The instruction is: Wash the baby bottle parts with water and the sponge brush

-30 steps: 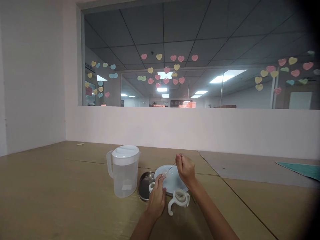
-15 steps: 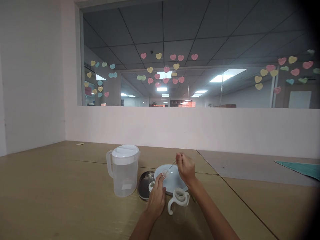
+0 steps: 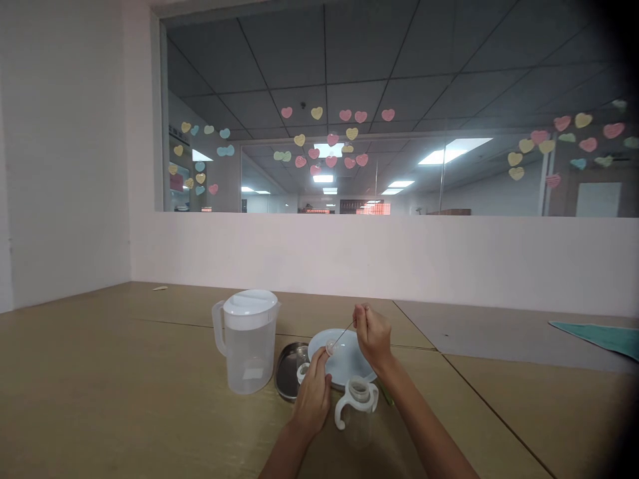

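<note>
My left hand point(image 3: 312, 398) is closed, pinching a small clear bottle nipple point(image 3: 330, 346) by its edge. My right hand point(image 3: 373, 336) is wrapped round the end of a thin brush-like stick point(image 3: 343, 332), which slants down to the nipple; its tip is too small to make out. Both hands are above a pale blue-white plate point(image 3: 349, 362). A clear baby bottle point(image 3: 359, 416) with a white two-handled ring stands uncapped between my forearms. Left of my left hand, a metal tray point(image 3: 284, 380) holds a clear piece and a white ring point(image 3: 301, 372), partly hidden by my fingers.
A translucent lidded jug point(image 3: 250, 356) stands left of the tray. Something thin and green point(image 3: 386, 394) lies beside my right forearm. A teal cloth point(image 3: 599, 338) is at the far right of the table. Behind the table is a wall with a window point(image 3: 349, 80).
My right hand has shifted very slightly to the right with the stick. The left hand and the nipple stay almost where they were.
</note>
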{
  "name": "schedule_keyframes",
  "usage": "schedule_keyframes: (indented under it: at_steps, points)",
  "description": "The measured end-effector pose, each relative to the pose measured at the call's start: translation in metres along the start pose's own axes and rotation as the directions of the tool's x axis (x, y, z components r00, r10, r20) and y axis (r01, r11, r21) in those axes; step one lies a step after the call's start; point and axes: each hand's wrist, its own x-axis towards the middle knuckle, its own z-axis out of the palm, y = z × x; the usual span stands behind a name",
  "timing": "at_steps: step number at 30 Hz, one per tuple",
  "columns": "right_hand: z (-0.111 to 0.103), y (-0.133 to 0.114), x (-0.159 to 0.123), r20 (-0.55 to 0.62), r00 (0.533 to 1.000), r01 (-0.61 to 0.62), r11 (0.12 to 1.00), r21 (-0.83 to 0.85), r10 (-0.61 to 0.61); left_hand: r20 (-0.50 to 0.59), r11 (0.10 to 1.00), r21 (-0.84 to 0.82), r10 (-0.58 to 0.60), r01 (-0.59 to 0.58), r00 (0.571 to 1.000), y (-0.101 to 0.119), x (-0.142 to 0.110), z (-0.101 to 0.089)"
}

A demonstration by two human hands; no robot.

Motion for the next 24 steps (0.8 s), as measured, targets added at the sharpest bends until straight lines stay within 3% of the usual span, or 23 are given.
schedule_keyframes:
  at_steps: [10,24]
  points:
    - [0.006,-0.008,-0.005,0.034,0.994,0.102,0.995,-0.006,-0.102,-0.019,0.999,0.039,0.020,-0.019,1.000,0.001,-0.001,-0.001]
    - [0.015,-0.025,-0.021,0.160,0.977,0.147,0.989,-0.005,-0.144,0.034,0.960,0.246,0.129,-0.134,0.991,-0.002,-0.006,0.006]
